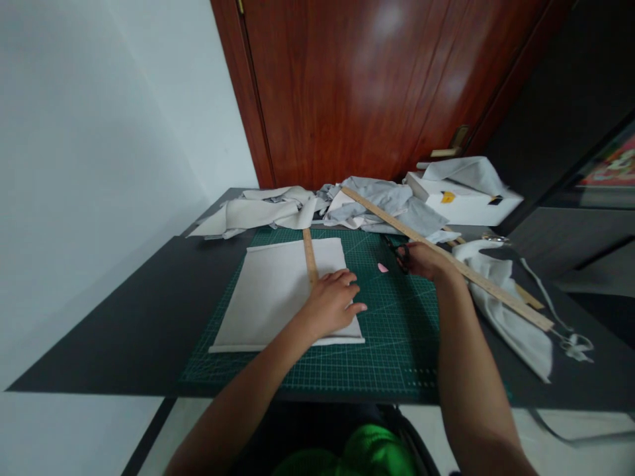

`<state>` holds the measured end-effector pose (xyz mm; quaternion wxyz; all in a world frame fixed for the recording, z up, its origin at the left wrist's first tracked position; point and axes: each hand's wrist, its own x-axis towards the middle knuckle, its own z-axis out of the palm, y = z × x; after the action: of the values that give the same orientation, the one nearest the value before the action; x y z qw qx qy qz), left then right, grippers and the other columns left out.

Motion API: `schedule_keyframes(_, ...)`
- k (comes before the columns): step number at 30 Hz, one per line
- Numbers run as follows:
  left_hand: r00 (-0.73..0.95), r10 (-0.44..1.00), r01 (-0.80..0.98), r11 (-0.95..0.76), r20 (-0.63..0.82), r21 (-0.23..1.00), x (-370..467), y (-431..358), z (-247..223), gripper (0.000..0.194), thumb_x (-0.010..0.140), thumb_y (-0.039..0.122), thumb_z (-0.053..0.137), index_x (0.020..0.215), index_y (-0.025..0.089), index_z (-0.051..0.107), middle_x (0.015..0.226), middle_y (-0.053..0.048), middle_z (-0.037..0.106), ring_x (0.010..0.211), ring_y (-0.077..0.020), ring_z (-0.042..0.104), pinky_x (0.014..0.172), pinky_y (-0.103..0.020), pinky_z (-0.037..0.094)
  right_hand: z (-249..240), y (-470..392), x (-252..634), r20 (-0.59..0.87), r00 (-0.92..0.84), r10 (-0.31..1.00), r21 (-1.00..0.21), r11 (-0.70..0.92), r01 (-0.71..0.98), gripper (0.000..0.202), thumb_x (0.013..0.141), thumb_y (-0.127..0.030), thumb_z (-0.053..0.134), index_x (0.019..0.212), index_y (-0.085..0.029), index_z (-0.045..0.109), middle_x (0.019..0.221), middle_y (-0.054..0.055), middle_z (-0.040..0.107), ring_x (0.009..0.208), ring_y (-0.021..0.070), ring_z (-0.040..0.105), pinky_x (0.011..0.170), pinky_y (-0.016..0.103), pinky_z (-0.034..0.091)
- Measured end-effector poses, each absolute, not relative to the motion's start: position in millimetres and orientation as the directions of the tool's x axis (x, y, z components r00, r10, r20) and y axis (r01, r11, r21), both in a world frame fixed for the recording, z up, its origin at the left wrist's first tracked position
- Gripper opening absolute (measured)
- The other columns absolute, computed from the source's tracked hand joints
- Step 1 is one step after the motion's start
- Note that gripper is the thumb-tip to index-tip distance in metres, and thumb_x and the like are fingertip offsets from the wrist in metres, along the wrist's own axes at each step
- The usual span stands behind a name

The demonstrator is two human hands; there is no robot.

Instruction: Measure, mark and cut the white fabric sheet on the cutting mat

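Observation:
My left hand [332, 302] lies on the right part of a pale fabric rectangle [262, 284], fingers spread. A short wooden ruler [309, 254] runs across the cloth, its near end partly under that hand. Rolled or folded edges show along the cloth's near and far sides. To the right, my right hand [421, 260] is closed at the handles of black scissors [401, 253], whose blades point away from me; some of its fingers are hidden. Between the hands, a small pink chip [382, 268], possibly tailor's chalk, rests on the green cutting mat [327, 377].
A long wooden ruler [446, 256] slants across the right side, over fabric scraps. Crumpled grey and white cloth [272, 208] lines the table's far edge. A white box [461, 198] stands back right. White fabric and cord [575, 345] lie at right on the dark table [124, 311].

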<state>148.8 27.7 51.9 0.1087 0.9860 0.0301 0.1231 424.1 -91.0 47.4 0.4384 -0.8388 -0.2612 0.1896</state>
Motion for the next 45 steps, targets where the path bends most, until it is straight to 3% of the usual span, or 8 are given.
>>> schedule_keyframes(5, 0.944, 0.179, 0.100, -0.956, 0.278, 0.275, 110.3, -12.5, 25.9, 0.027, 0.098, 0.038, 0.069, 0.116, 0.018, 0.069, 0.118, -0.007, 0.068, 0.116, -0.0270, 0.061, 0.102, -0.045, 0.051, 59.9, -83.6, 421.0, -0.284, 0.722, 0.631, -0.952, -0.274, -0.136, 0.034, 0.101, -0.041, 0.064, 0.128, -0.020, 0.064, 0.126, 0.009, 0.067, 0.101, 0.0219, 0.068, 0.085, 0.042, 0.060)
schedule_keyframes(10, 0.934, 0.217, 0.137, -0.951, 0.285, 0.276, 75.0, -36.4, 9.4, 0.018, 0.098, 0.033, 0.068, 0.109, 0.018, 0.068, 0.114, -0.007, 0.068, 0.117, -0.0279, 0.059, 0.102, -0.046, 0.049, 63.9, -55.9, 399.9, -0.294, 0.661, 0.691, -0.923, -0.024, -0.385, 0.035, 0.099, -0.045, 0.066, 0.077, -0.021, 0.052, 0.062, -0.007, 0.052, 0.046, 0.0065, 0.040, 0.045, 0.019, 0.040)
schedule_keyframes(15, 0.949, 0.142, 0.051, -0.950, 0.280, 0.309, 70.4, -39.6, 11.0, 0.007, 0.099, 0.025, 0.066, 0.103, 0.020, 0.070, 0.106, -0.005, 0.070, 0.106, -0.0241, 0.061, 0.093, -0.042, 0.050, 74.2, -36.6, 363.6, -0.238, 0.632, 0.737, -0.855, 0.150, -0.496, 0.051, 0.090, -0.051, 0.077, 0.067, -0.022, 0.041, 0.060, -0.007, 0.053, 0.043, 0.0038, 0.033, 0.041, 0.016, 0.034)
schedule_keyframes(24, 0.938, 0.183, 0.063, -0.925, 0.295, 0.374, 75.5, -33.4, 7.5, 0.013, 0.097, 0.018, 0.066, 0.097, 0.023, 0.078, 0.099, -0.004, 0.072, 0.100, -0.0226, 0.060, 0.088, -0.039, 0.048, 108.2, -65.5, 295.1, 0.076, 0.523, 0.849, -0.826, 0.348, -0.444, 0.033, 0.085, -0.052, 0.079, 0.094, -0.024, 0.067, 0.070, -0.008, 0.058, 0.051, 0.0063, 0.044, 0.054, 0.020, 0.044)
schedule_keyframes(28, 0.941, 0.163, 0.049, -0.932, 0.297, 0.358, 75.3, -32.4, 5.4, 0.016, 0.098, 0.016, 0.063, 0.097, 0.023, 0.078, 0.097, -0.005, 0.071, 0.100, -0.0234, 0.061, 0.087, -0.039, 0.049, 77.1, -107.3, 258.7, 0.145, 0.455, 0.879, -0.872, 0.330, -0.361, 0.083, 0.051, -0.051, 0.101, 0.123, -0.027, 0.068, 0.079, -0.004, 0.067, 0.063, 0.0131, 0.058, 0.058, 0.025, 0.047)
schedule_keyframes(30, 0.945, 0.145, 0.038, -0.939, 0.292, 0.343, 76.9, -31.3, 4.3, 0.017, 0.098, 0.015, 0.062, 0.096, 0.022, 0.077, 0.097, -0.005, 0.071, 0.101, -0.0240, 0.060, 0.087, -0.040, 0.049, 52.4, -138.1, 245.7, 0.154, 0.364, 0.918, -0.910, 0.276, -0.311, 0.095, 0.055, -0.062, 0.096, 0.137, -0.029, 0.062, 0.079, -0.003, 0.067, 0.062, 0.0140, 0.059, 0.058, 0.027, 0.045)
schedule_keyframes(36, 0.953, 0.122, 0.039, -0.957, 0.279, 0.287, 81.6, -28.9, 2.1, 0.023, 0.096, 0.008, 0.057, 0.092, 0.021, 0.075, 0.093, -0.006, 0.070, 0.098, -0.0249, 0.059, 0.087, -0.042, 0.048, -1.9, -236.3, 200.7, -0.105, 0.261, 0.960, -0.956, -0.025, -0.293, 0.101, 0.068, -0.061, 0.090, 0.154, -0.029, 0.048, 0.093, 0.006, 0.073, 0.071, 0.0214, 0.070, 0.063, 0.031, 0.048)
schedule_keyframes(45, 0.951, 0.046, -0.028, -0.972, 0.305, 0.233, 76.5, -30.7, 2.0, 0.024, 0.099, 0.007, 0.051, 0.099, 0.020, 0.071, 0.100, -0.005, 0.069, 0.098, -0.0235, 0.060, 0.087, -0.039, 0.048, -42.7, -307.1, 95.9, -0.303, 0.511, 0.804, -0.847, 0.018, -0.531, 0.084, 0.074, -0.073, 0.077, 0.148, -0.037, 0.057, 0.075, 0.000, 0.058, 0.046, 0.0124, 0.048, 0.045, 0.028, 0.042)
